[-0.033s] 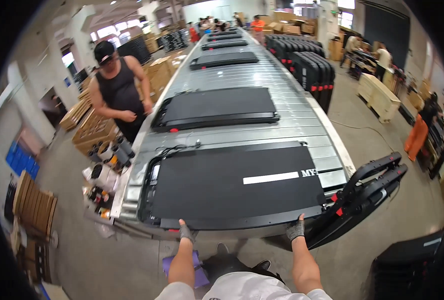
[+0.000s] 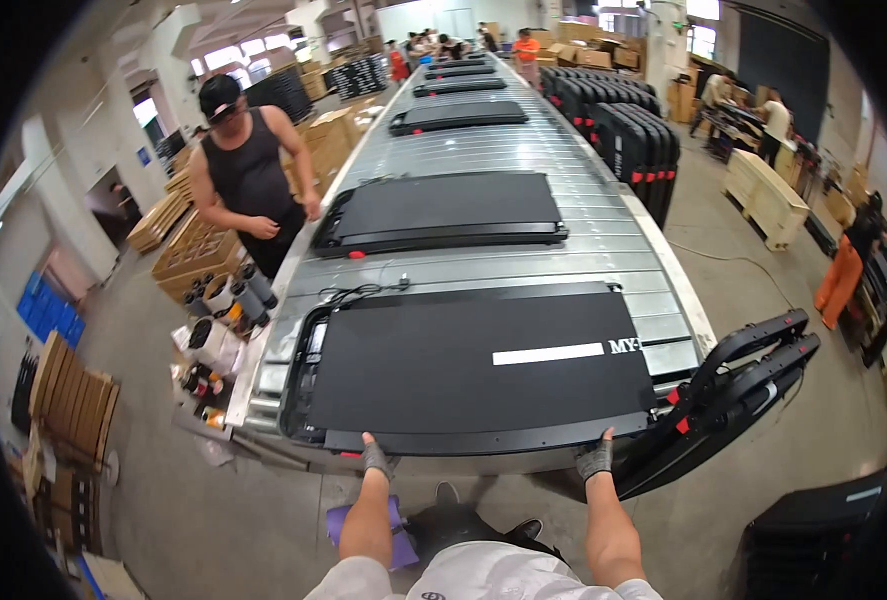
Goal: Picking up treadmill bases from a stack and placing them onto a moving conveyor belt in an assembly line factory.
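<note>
A flat black treadmill [image 2: 464,370] lies across the near end of the roller conveyor [image 2: 644,268], with a white stripe on its belt. My left hand [image 2: 376,458], in a grey fingerless glove, grips the left part of its front edge with the thumb on top. Gloved the same way, my right hand [image 2: 595,460] holds that edge near the right corner. The fingers of both hands are hidden under the edge. A black cable [image 2: 359,292] with a plug rests behind the treadmill's far left corner. Beyond it sits a second treadmill [image 2: 449,208].
Black upright frames [image 2: 739,400] with red parts lean at the conveyor's right end. A person [image 2: 254,170] in a dark sleeveless top stands left of the conveyor. Bottles and rolls [image 2: 226,300] crowd its left side. Folded black units [image 2: 636,150] stand in a row at right.
The whole view has shifted slightly, so the scene sits a little further right. My hands keep their hold on the treadmill's front edge.
</note>
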Tool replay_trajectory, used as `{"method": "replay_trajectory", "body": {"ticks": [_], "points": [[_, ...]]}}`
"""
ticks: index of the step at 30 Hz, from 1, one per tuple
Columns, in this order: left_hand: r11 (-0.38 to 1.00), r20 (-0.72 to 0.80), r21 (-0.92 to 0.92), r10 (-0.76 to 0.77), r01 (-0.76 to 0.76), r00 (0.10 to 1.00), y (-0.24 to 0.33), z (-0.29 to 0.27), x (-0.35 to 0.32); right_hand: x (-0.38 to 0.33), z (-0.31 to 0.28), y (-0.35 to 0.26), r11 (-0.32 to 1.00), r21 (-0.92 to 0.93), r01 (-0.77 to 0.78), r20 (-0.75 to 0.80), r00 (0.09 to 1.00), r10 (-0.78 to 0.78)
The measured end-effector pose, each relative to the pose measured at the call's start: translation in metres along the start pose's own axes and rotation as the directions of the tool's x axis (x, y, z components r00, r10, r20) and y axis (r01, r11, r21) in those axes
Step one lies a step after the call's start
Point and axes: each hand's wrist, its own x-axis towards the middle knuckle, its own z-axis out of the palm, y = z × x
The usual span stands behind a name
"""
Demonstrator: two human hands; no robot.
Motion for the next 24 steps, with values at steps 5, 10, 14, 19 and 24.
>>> {"method": "replay_trajectory", "body": {"ticks": [5, 10, 14, 19, 24], "points": [[0.998, -0.137, 0.063, -0.005, 0.014, 0.991, 0.007, -0.024, 0.021, 0.012, -0.019, 0.019, 0.99, -0.109, 0.092, 0.218, 0.974, -0.067], [0.932, -0.19, 0.348, -0.039, 0.104, 0.981, -0.006, 0.003, 0.001, -0.002, -0.038, 0.008, 0.975, -0.123, 0.182, -0.108, 0.975, -0.196], [0.969, -0.608, 0.239, 0.2, -0.063, 0.769, -0.001, 0.028, -0.004, 0.004, 0.014, 0.006, 0.96, -0.218, 0.178, -0.441, 0.859, -0.26], [0.951, -0.664, 0.304, 0.252, -0.054, 0.704, 0.005, 0.073, -0.042, 0.027, 0.068, -0.023, 0.921, -0.311, 0.233, -0.763, 0.516, -0.389], [0.977, -0.667, 0.206, 0.181, -0.055, 0.723, 0.021, 0.075, -0.055, 0.031, 0.092, -0.009, 0.888, -0.451, 0.09, -0.829, 0.328, -0.454]]}}
